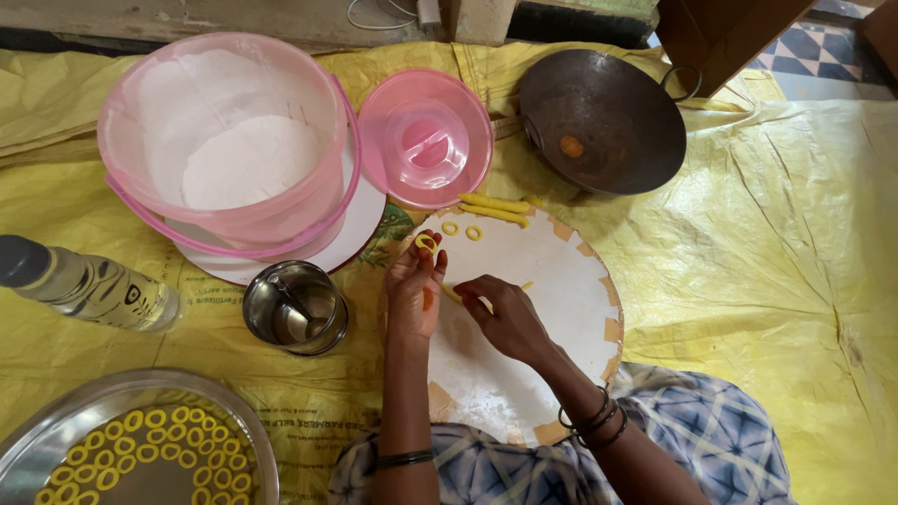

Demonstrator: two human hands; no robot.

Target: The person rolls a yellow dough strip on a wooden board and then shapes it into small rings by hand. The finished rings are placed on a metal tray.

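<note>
A home floor used for cooking: a yellow plastic sheet (804,243) covers it, bearing a pink flour bucket (224,140), a dark iron wok (603,122), an oil bottle (89,285) and a steel tray (56,425) of dough rings; patterned tiles (823,47) at the far right corner.

On a floor sheet (795,281), a round board (561,281) lies in front of the person, with dough rolls (493,208) and two dough rings (461,230) at its far edge. Beyond it stand a wok (599,122) on the right, a lid (426,138) and a flour bucket (224,140) on the left. A cup (295,307) sits left of the board, a bottle (89,285) further left; a tray of rings (140,449) lies at the near left corner.
</note>
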